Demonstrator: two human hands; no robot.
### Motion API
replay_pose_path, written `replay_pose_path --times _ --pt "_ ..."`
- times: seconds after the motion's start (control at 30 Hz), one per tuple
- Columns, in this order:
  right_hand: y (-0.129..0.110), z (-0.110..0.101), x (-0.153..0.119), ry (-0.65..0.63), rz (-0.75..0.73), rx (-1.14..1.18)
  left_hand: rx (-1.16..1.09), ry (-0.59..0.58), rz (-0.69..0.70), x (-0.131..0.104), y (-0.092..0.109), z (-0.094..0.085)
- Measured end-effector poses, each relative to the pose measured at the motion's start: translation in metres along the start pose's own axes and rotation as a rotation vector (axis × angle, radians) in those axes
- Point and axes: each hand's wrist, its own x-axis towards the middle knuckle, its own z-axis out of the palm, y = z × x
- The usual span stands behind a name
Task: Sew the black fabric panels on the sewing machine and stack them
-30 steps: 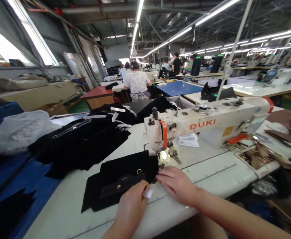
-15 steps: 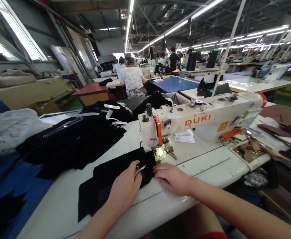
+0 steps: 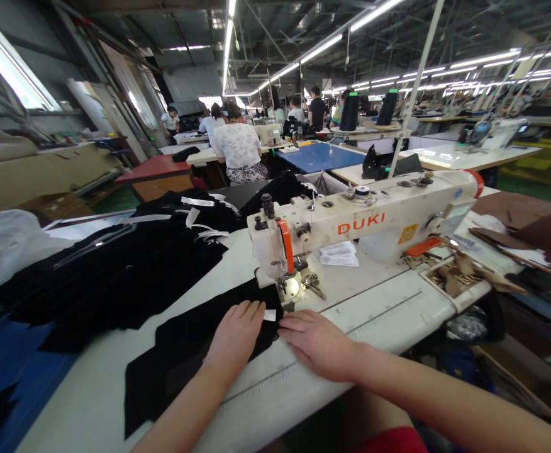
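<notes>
A black fabric piece point(image 3: 185, 327) lies on the sewing machine bed, its far right corner close to the presser foot area. My left hand point(image 3: 238, 330) rests flat on this fabric, fingers stretched out and pressing down. Beside its fingertips a small white label point(image 3: 270, 315) lies on the black cloth. At the fabric's right edge, my right hand point(image 3: 316, 343) lies with its fingers extended, fingertips touching the edge. The white sewing machine point(image 3: 365, 220), with orange DUKI lettering, stands just beyond both hands.
Black fabric pieces with white strips point(image 3: 115, 264) are heaped on the left. A stack of white labels point(image 3: 339, 254) lies under the machine arm. On the right is a tray point(image 3: 461, 277) of metal and tan bits. A seated person point(image 3: 238, 148) works farther ahead.
My left hand has gone from pinching the white label above the fabric to lying flat, and the label now lies on the cloth. The whole view has shifted slightly.
</notes>
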Motion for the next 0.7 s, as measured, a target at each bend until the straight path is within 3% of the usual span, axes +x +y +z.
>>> replay_pose_path --times 0.17,0.43,0.63,0.7 --pt "-0.002 0.000 -0.004 -0.001 0.007 -0.006 -0.015 -0.018 -0.002 0.000 -0.001 0.009" --pt "-0.002 -0.001 -0.003 0.001 -0.023 -0.041 -0.146 0.197 0.211 -0.002 0.004 0.009" --pt "-0.002 0.000 -0.005 0.009 -0.045 -0.068 -0.065 0.372 0.198 0.006 0.006 0.012" --pt "-0.002 0.000 -0.006 0.012 -0.043 -0.064 -0.064 0.378 0.182 0.011 0.007 0.013"
